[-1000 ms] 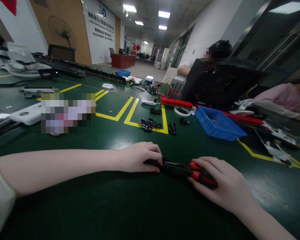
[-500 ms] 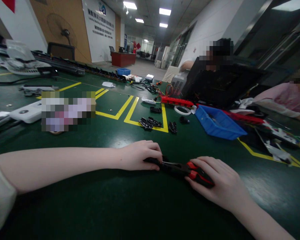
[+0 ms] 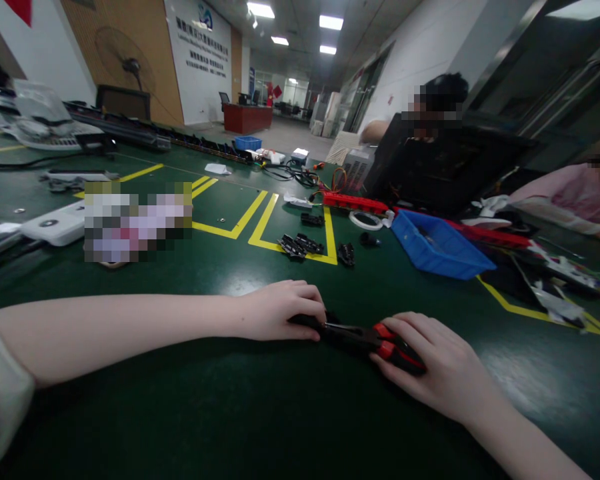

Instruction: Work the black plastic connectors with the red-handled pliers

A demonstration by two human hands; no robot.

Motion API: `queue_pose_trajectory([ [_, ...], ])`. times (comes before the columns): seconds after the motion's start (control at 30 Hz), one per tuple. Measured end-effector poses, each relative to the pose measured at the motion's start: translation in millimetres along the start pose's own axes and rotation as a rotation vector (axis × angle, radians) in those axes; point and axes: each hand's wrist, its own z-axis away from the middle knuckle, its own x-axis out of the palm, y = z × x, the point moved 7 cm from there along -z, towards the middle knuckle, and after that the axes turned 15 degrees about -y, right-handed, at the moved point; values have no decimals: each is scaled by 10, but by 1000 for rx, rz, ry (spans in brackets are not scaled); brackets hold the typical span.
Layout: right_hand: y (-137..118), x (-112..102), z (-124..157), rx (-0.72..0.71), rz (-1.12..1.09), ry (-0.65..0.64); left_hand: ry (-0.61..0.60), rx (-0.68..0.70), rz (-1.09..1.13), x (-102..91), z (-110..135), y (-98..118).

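Observation:
My right hand [image 3: 433, 360] is closed round the red and black handles of needle-nose pliers [image 3: 353, 337], whose jaws point left. Just left of the jaws, my left hand [image 3: 290, 312] pinches a small black part [image 3: 306, 322], mostly covered by the fingers. The jaw tips meet this part at my left fingertips; whether they grip it I cannot tell. Beyond my hands, several black plastic pieces [image 3: 300, 245] lie at a yellow-taped square. Another black piece [image 3: 347, 254] sits by the tape's right corner.
A blue bin [image 3: 437, 245] stands right of the black pieces, near a white ring [image 3: 367, 220] and a red power strip [image 3: 355, 202]. To the left are a white power strip [image 3: 55, 223] and a blurred-out object [image 3: 140, 227]. Two people sit across the green table [image 3: 220, 413].
Both hands and the pliers hold nearly the same position. The whole view has shifted very slightly.

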Motion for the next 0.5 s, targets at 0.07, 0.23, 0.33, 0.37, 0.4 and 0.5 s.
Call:
queue_pose_trajectory([
  [0.07,-14,14,-10,3,-8,-9,-6,-8,7,6,-3,-9],
  [0.23,-13,53,-15,9,-18,-34,-5,-9,2,8,-4,-13],
  [0.33,-15,62,-8,-4,-1,-37,-4,-7,2,5,-4,-6],
  [0.37,-18,60,-7,-9,9,-35,-8,-9,3,5,-4,-3],
  [0.4,-23,55,-6,-14,21,-30,-13,-11,4,4,-4,0],
  [0.5,-37,29,-6,-25,62,-8,-18,-14,5,-3,-4,13],
])
